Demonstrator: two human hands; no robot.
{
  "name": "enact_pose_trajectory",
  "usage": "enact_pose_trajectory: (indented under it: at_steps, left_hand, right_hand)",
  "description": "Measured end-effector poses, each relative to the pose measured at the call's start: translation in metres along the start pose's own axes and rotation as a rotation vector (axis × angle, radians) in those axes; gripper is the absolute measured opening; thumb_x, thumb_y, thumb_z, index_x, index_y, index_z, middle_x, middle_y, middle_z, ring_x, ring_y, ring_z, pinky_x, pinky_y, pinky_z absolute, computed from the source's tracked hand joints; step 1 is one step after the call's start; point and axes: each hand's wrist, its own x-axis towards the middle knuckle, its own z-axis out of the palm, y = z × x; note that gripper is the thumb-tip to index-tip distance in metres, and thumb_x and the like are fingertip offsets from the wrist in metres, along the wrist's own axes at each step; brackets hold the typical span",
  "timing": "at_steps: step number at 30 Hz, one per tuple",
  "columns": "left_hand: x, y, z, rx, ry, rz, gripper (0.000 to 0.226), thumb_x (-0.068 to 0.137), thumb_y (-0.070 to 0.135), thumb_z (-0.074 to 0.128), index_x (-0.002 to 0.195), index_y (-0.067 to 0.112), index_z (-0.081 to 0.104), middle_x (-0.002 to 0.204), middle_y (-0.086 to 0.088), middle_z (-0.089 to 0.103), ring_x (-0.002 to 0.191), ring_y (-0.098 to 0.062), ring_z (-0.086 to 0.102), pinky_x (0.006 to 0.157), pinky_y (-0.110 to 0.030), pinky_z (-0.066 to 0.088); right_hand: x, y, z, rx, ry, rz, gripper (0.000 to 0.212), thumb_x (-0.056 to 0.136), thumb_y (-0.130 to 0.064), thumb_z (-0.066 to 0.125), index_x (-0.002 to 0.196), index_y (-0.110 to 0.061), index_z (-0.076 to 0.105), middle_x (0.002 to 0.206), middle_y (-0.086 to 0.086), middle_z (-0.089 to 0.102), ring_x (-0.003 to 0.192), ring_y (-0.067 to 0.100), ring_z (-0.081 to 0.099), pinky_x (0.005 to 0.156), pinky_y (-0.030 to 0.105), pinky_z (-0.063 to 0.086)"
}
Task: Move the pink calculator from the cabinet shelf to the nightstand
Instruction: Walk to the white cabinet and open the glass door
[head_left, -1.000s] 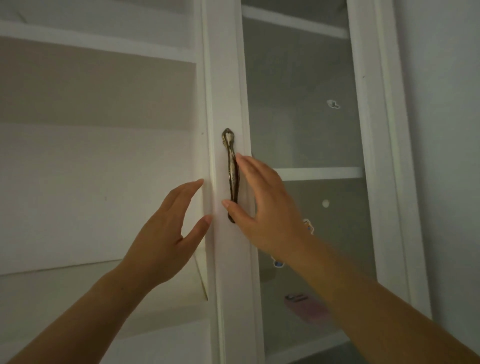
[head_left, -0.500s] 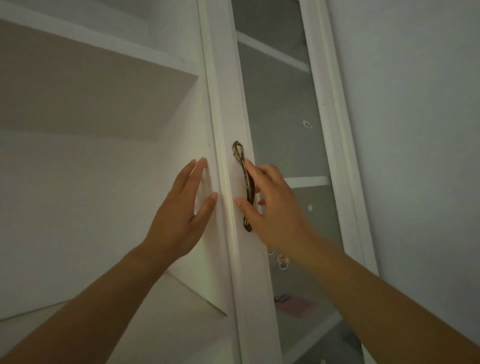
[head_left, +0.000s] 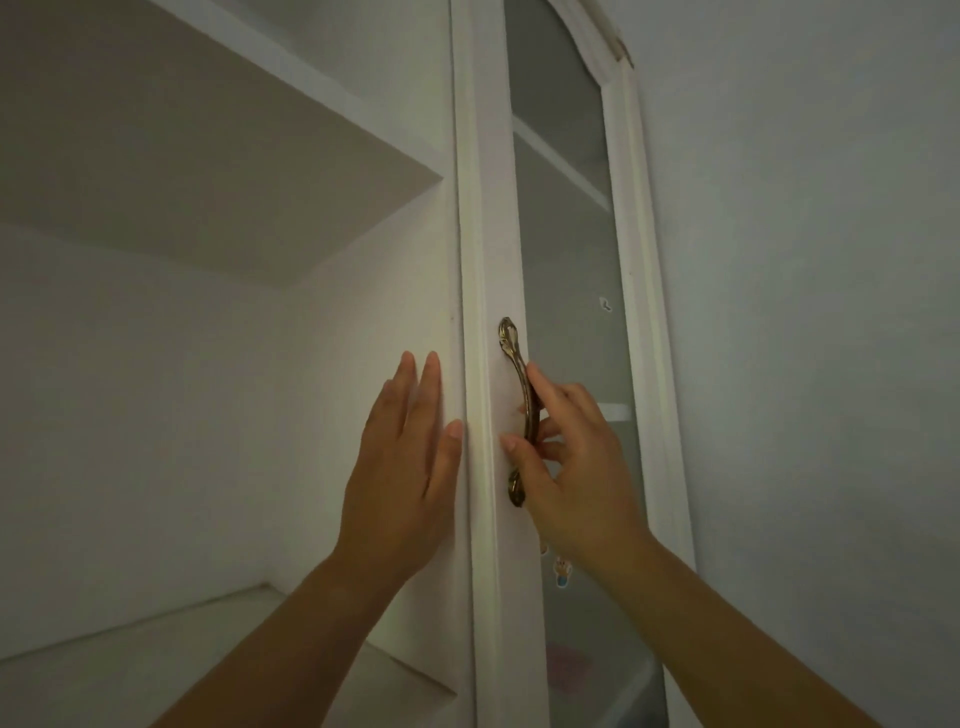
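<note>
Two hands are up at one white cabinet with one glass door (head_left: 566, 312) and one brass handle (head_left: 521, 410). The right hand (head_left: 576, 467) has its grip curled around the handle, thumb on the near side and fingers behind the bar. The left hand (head_left: 408, 467) lies flat and open just left of that grip, on the door's edge strip (head_left: 480, 260), holding nothing. Below the grip, behind the frosted glass, one pink blur (head_left: 569, 670) sits on a lower shelf, probably the calculator; its keys cannot be made out. Two small stickers (head_left: 561, 571) show on the glass. Left of the grip, two bare open shelves (head_left: 208, 156) are cut off by the frame.
</note>
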Motion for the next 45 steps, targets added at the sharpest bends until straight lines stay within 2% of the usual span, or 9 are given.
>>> enact_pose_trajectory:
  at_steps: [3, 7, 13, 17, 21, 27, 31, 39, 45]
  left_hand:
    - [0.000, -0.001, -0.002, 0.000, -0.016, 0.009, 0.055, 0.087, 0.057, 0.010, 0.137, 0.044, -0.008, 0.155, 0.012, -0.005, 0.140, -0.003, -0.005, 0.111, -0.026, 0.002]
    - [0.001, -0.002, -0.009, -0.024, -0.054, 0.003, 0.054, 0.089, 0.055, 0.017, 0.137, 0.045, -0.007, 0.154, 0.014, -0.006, 0.140, -0.003, -0.005, 0.110, -0.026, 0.001]
    - [0.002, 0.001, -0.010, -0.046, -0.070, -0.019, 0.055, 0.085, 0.057, 0.014, 0.135, 0.046, -0.009, 0.154, 0.014, -0.009, 0.140, -0.004, -0.007, 0.112, -0.028, 0.002]
    - [0.002, 0.001, -0.007, -0.052, -0.052, -0.015, 0.055, 0.086, 0.056, 0.013, 0.134, 0.047, -0.009, 0.153, 0.016, -0.010, 0.139, -0.004, -0.008, 0.108, -0.024, -0.001]
    - [0.002, 0.002, -0.008, -0.050, -0.073, -0.026, 0.056, 0.085, 0.057, 0.015, 0.135, 0.046, -0.008, 0.154, 0.014, -0.008, 0.140, -0.006, -0.006, 0.109, -0.026, 0.000]
    - [0.004, -0.001, -0.017, -0.064, -0.127, -0.030, 0.056, 0.083, 0.062, 0.016, 0.130, 0.051, -0.011, 0.149, 0.021, -0.012, 0.140, -0.005, -0.006, 0.109, -0.029, 0.003]
    - [0.004, 0.000, -0.017, -0.059, -0.136, -0.025, 0.054, 0.085, 0.058, 0.017, 0.130, 0.049, -0.012, 0.151, 0.017, -0.014, 0.139, -0.005, -0.008, 0.109, -0.028, 0.001]
    - [0.004, 0.000, -0.017, -0.086, -0.143, -0.025, 0.054, 0.087, 0.057, 0.019, 0.132, 0.047, -0.009, 0.153, 0.014, -0.010, 0.139, -0.005, -0.007, 0.109, -0.027, 0.001]
    - [0.004, 0.002, -0.011, -0.048, -0.104, -0.026, 0.055, 0.080, 0.065, 0.009, 0.128, 0.050, -0.013, 0.152, 0.014, -0.011, 0.140, -0.009, -0.007, 0.108, -0.029, -0.001]
  right_hand:
    - [-0.002, -0.001, 0.001, 0.003, 0.029, 0.022, 0.058, 0.087, -0.016, 0.060, 0.139, -0.023, 0.035, 0.096, -0.022, 0.040, 0.088, -0.005, 0.050, 0.071, 0.000, 0.041]
    - [-0.005, -0.003, 0.003, 0.009, 0.069, 0.024, 0.057, 0.087, -0.013, 0.060, 0.137, -0.022, 0.037, 0.097, -0.019, 0.043, 0.088, 0.001, 0.050, 0.072, 0.002, 0.042]
    - [0.002, -0.002, 0.008, -0.014, 0.094, -0.019, 0.047, 0.089, -0.012, 0.057, 0.132, -0.019, 0.042, 0.098, -0.021, 0.045, 0.090, -0.002, 0.053, 0.070, 0.004, 0.043]
    - [0.004, -0.001, 0.007, 0.018, 0.093, 0.004, 0.044, 0.090, -0.016, 0.055, 0.132, -0.020, 0.044, 0.093, -0.012, 0.057, 0.085, -0.003, 0.056, 0.068, 0.003, 0.043]
    - [-0.001, -0.002, 0.005, 0.020, 0.123, -0.013, 0.049, 0.089, -0.012, 0.057, 0.132, -0.027, 0.041, 0.090, -0.001, 0.061, 0.079, 0.011, 0.056, 0.071, 0.007, 0.046]
    - [-0.001, 0.000, 0.005, 0.062, 0.092, 0.042, 0.052, 0.087, -0.015, 0.060, 0.133, -0.030, 0.040, 0.090, -0.006, 0.059, 0.082, 0.012, 0.057, 0.071, 0.007, 0.046]
    - [0.001, 0.000, 0.009, 0.098, 0.081, 0.051, 0.052, 0.087, -0.015, 0.060, 0.126, -0.040, 0.036, 0.092, -0.008, 0.059, 0.085, 0.015, 0.058, 0.071, 0.010, 0.047]
    - [-0.003, -0.005, -0.007, 0.115, 0.082, 0.081, 0.051, 0.086, -0.013, 0.060, 0.133, -0.026, 0.042, 0.087, -0.012, 0.055, 0.082, 0.002, 0.056, 0.066, 0.005, 0.046]
    - [-0.004, -0.005, -0.026, 0.105, 0.089, 0.113, 0.049, 0.086, -0.020, 0.058, 0.132, -0.026, 0.044, 0.088, -0.013, 0.058, 0.081, -0.001, 0.058, 0.070, 0.007, 0.049]
